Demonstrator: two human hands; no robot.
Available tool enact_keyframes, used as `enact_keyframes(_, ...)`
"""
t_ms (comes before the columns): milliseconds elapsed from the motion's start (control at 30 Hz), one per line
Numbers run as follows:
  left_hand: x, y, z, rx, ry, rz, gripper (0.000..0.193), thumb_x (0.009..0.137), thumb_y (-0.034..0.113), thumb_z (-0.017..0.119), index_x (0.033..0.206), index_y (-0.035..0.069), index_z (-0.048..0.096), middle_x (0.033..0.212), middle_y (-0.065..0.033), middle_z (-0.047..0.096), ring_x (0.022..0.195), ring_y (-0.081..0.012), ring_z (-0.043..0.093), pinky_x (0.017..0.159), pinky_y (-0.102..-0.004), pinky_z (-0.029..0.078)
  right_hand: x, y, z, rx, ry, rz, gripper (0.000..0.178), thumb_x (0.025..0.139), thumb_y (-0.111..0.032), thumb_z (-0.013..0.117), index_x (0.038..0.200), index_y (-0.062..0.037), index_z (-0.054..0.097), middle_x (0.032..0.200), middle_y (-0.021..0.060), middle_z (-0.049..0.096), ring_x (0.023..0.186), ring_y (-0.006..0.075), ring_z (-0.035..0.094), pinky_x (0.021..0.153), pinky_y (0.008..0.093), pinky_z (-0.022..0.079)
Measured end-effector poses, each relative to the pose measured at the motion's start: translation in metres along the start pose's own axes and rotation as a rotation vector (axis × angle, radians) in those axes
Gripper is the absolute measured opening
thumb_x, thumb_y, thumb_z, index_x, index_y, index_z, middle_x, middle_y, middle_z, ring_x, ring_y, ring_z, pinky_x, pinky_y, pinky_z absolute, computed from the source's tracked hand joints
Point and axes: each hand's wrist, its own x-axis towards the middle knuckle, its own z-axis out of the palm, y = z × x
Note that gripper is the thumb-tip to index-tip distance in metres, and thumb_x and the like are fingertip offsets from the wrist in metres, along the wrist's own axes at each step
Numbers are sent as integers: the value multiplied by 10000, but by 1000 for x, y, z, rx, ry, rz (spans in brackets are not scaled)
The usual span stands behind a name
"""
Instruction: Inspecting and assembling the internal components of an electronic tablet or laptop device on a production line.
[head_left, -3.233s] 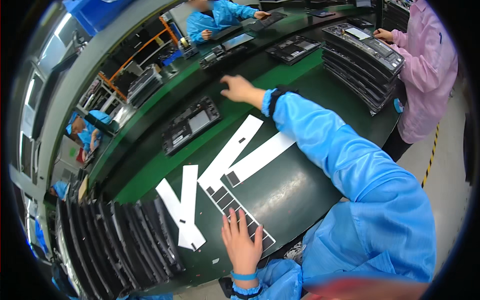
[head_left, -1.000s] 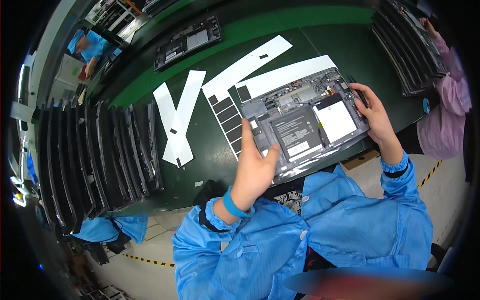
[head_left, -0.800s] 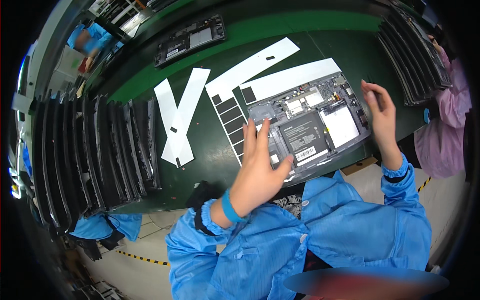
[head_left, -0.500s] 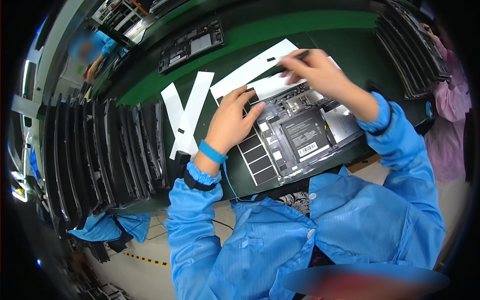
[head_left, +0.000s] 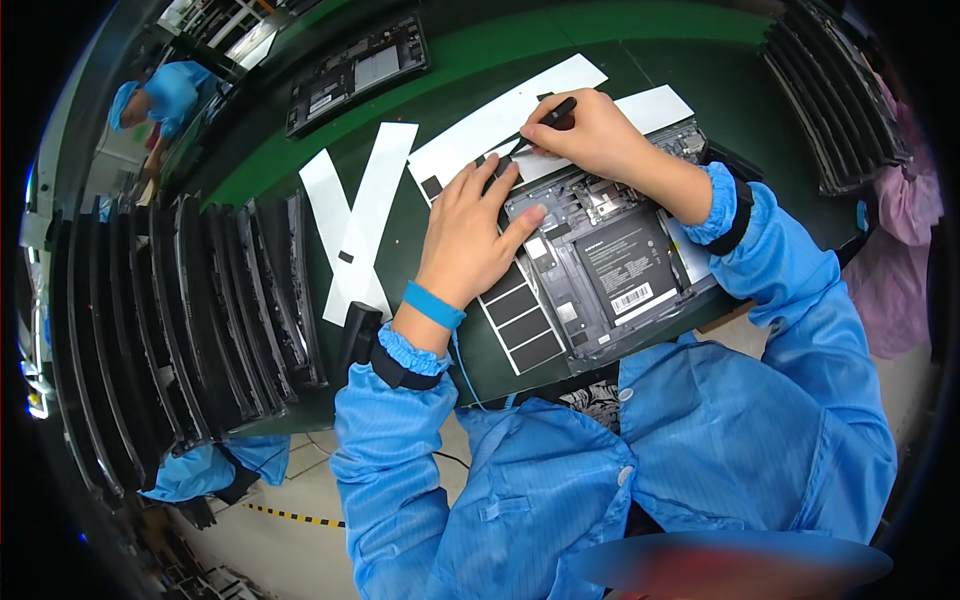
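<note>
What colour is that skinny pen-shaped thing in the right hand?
The slim, pen-shaped tool in the right hand is black; the head view shows it best.

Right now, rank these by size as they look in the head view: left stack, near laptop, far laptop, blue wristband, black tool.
1. Left stack
2. Near laptop
3. Far laptop
Blue wristband and black tool: smallest, too alike to rank.

Blue smock (head_left: pixel 730 430), faint pinstripes, pale round btns (head_left: pixel 626 394) down front, stitched pocket (head_left: pixel 503 508) on chest. Long sleeves (head_left: pixel 395 440) w/ gathered elastic cuffs (head_left: pixel 718 205), blk band (head_left: pixel 741 215) per sleeve end. L hand (head_left: pixel 463 240) + R hand (head_left: pixel 598 135) bare. Blue wristband (head_left: pixel 434 305) on L wrist w/ thin blue cord (head_left: pixel 464 372). Blk/wht patterned cloth (head_left: pixel 590 396) shows at smock's lower edge.
</note>
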Motion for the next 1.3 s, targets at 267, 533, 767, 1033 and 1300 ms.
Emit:
enact_keyframes(267, 2, 3, -1, 60, -47, -54, 516, 942, 473, 483, 1321, 132, 559, 1452, -168, 403, 1347, -414, 313, 1089, -501, 284, -2, 7, 0, 54, 28, -45, 250, 818, -193, 663, 913, 34, 708, 805, 146, 711, 734, 193, 691, 690, 300, 546)
enact_keyframes(533, -1, -9, 1, 16, -13, -90, 443, 931, 504, 482, 1239, 227, 638, 1482, -166, 346, 1372, -455, 227, 1080, -630, 142, -27, -20, -80, 427, -28, 68, 239, 869, -166, 686, 1006, 29, 665, 881, 146, 696, 799, 215, 712, 694, 281, 585)
enact_keyframes(767, 32, 56, -28, -219, 73, -159, 239, 921, 215, 584, 935, -13, 656, 926, -133, 666, 819, -243, 611, 746, -334, 469, -59, 27, -121, 510, -51, 236, 232, 883, -189, 663, 1004, 4, 618, 877, 142, 688, 804, 201, 714, 665, 242, 563)
enact_keyframes(1033, 65, 84, 5, -573, -217, -275, 249, 906, 158, 626, 1008, -69, 627, 711, -50, 647, 562, -63, 525, 502, -225, 404, -66, 37, -114, 597, -49, 181, 206, 885, -148, 660, 994, 23, 625, 876, 169, 688, 793, 231, 719, 673, 258, 581)
enact_keyframes(1300, 74, 87, 6, -610, -258, -362, 187, 886, 129, 649, 933, -51, 658, 680, -28, 637, 563, -60, 520, 506, -218, 401, -73, 36, -116, 586, -17, 147, 226, 882, -136, 662, 1007, 51, 634, 861, 177, 683, 800, 243, 718, 696, 289, 596)
